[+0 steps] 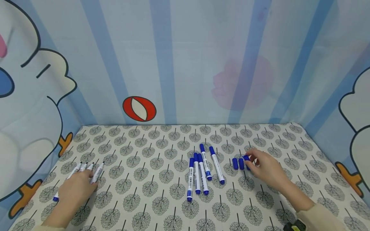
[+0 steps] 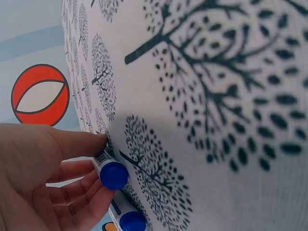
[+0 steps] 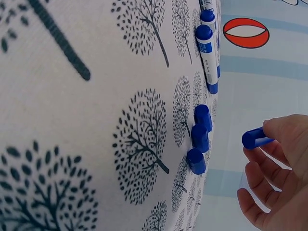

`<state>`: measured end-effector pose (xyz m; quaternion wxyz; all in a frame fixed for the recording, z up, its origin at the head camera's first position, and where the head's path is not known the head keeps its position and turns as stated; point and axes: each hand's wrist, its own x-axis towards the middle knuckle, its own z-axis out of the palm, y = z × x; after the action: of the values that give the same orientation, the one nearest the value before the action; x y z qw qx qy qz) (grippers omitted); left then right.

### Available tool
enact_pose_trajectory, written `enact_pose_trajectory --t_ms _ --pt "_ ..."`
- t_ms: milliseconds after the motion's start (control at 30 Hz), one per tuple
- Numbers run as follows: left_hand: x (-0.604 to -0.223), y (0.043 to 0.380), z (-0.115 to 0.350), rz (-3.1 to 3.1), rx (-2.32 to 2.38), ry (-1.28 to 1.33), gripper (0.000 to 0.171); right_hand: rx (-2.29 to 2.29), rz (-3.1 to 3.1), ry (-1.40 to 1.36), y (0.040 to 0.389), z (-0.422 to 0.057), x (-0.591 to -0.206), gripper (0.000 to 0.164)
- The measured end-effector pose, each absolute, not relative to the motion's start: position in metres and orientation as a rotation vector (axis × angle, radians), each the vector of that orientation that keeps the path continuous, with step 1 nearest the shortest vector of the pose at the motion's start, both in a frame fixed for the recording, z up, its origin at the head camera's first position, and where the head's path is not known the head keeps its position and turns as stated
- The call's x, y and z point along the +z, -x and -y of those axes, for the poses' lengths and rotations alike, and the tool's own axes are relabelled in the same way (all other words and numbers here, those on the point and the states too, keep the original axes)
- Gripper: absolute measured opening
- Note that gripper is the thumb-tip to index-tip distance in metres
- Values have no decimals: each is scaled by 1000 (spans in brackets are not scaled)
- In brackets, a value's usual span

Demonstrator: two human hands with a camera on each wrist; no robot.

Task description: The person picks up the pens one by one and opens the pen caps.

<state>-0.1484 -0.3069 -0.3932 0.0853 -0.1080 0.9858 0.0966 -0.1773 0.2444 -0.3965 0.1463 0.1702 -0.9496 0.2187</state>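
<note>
At the left of the head view my left hand point(image 1: 76, 186) is over several white markers point(image 1: 73, 171) with bare black tips. Thumb and fingers are round one marker point(image 2: 113, 174), its blue end towards the left wrist camera; a second marker point(image 2: 131, 220) lies beside it. On the right, my right hand point(image 1: 267, 168) pinches a blue marker cap point(image 3: 256, 138) between thumb and forefinger, above the cloth. Three more blue caps point(image 3: 200, 138) stand in a row on the cloth in the right wrist view. In the head view the fingers partly hide the caps nearest them.
Several capped white markers point(image 1: 190, 179) with blue caps lie in a loose group at mid-table, one point(image 1: 217, 165) slightly apart on the right. The tree-print cloth point(image 1: 138, 205) covers the table. A striped cartoon curtain point(image 1: 190, 64) stands behind and on both sides.
</note>
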Motion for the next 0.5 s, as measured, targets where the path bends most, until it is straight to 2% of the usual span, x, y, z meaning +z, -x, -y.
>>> enact_pose_trajectory --t_ms 500 --pt "-396 147 316 -2885 315 372 38 620 2728 -492 177 -245 -398 23"
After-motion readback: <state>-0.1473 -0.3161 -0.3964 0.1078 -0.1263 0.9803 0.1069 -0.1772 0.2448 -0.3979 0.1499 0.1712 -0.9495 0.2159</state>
